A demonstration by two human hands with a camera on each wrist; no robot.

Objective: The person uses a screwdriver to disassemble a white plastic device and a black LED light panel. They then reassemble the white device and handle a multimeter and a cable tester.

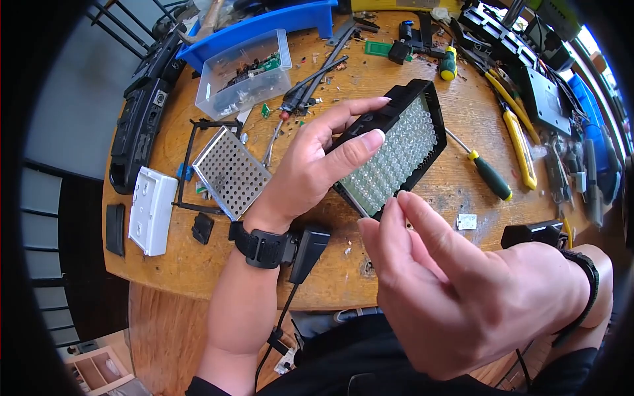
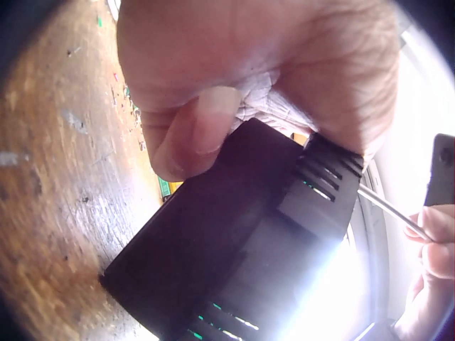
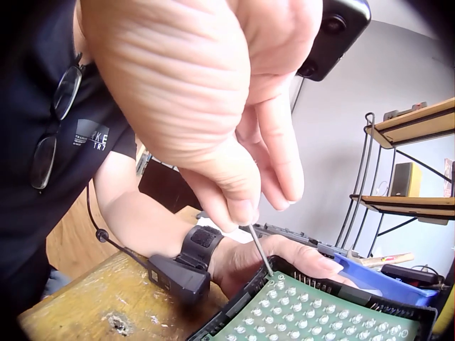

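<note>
My left hand (image 1: 314, 162) grips a black slotted housing (image 1: 421, 173), tilted above the workbench, with the thumb along its near edge. Inside it lies a green circuit board (image 3: 298, 307) with rows of clear LEDs. A thin metal rod (image 3: 260, 250) is pinched between the thumb and fingertips of my right hand (image 1: 462, 284). Its tip meets the board's corner beside the housing wall in the right wrist view. From the left wrist, the housing's dark back (image 2: 206, 234) fills the middle, and the rod's far end is hidden behind it.
On the wooden bench (image 1: 290, 277) lie a perforated metal plate (image 1: 231, 173), a white plastic box (image 1: 152, 211), a clear bin (image 1: 247, 82) of parts, and a green-and-yellow screwdriver (image 1: 492, 177). Pliers and cutters crowd the right side. A blue tray (image 1: 264, 26) stands at the back.
</note>
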